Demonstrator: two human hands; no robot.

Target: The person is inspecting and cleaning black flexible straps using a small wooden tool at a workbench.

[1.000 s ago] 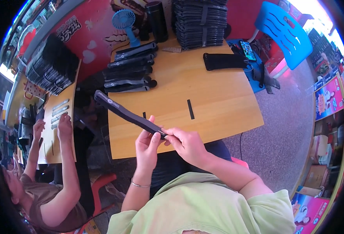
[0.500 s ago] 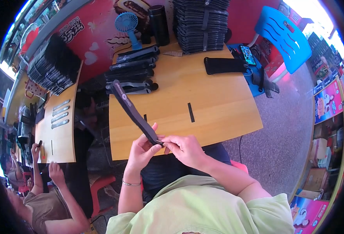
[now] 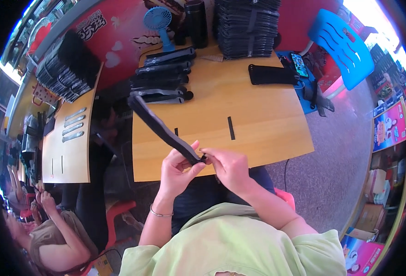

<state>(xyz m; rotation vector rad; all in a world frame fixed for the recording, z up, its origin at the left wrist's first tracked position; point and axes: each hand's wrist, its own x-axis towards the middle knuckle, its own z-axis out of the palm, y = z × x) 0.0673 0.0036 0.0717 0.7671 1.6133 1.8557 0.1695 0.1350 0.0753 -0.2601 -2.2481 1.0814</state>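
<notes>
A long black and grey fabric strap point(image 3: 160, 128) slants over the near part of the wooden table point(image 3: 267, 119), its far end raised up and to the left. My left hand point(image 3: 177, 174) is closed round its near end, thumb on top. Against that same end my right hand point(image 3: 230, 169) is closed, its thumb and forefinger pinched at the strap's tip. Fingers hide what lies in that pinch. Two thin black strips, one on the right point(image 3: 231, 128) and one on the left point(image 3: 176, 132), lie on the tabletop beyond my hands.
Several folded black straps point(image 3: 164, 76) lie at the table's far left, near a blue fan point(image 3: 158, 20) and a black bottle point(image 3: 195, 23). A tall black stack point(image 3: 246, 30) stands behind. Right are a black pouch point(image 3: 272, 75) and blue chair point(image 3: 341, 46). A co-worker point(image 3: 60, 234) sits left.
The strap has turned, so its printed face no longer shows. My right hand has tilted more upright at the strap's tip. The whole view has shifted a little.
</notes>
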